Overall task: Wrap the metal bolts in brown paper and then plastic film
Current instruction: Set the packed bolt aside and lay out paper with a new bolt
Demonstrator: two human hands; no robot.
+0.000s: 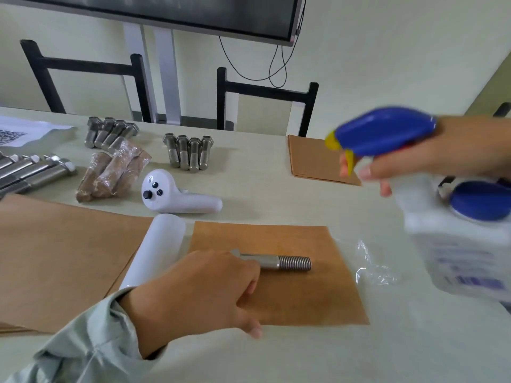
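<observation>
Head view shows one bolt point(279, 262) lying on a brown paper sheet point(298, 294) near the table's point(262, 189) front edge, long axis left to right, threads rightward. Nearer, the left hand point(199, 291) grips its head end. Off right, the right hand point(431, 156) grips a raised spray bottle point(442, 217); bare paper lies in front of the bolt for rolling.

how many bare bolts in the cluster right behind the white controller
4, side by side, heads pointing away: bolts at and. None looks hidden.
</observation>
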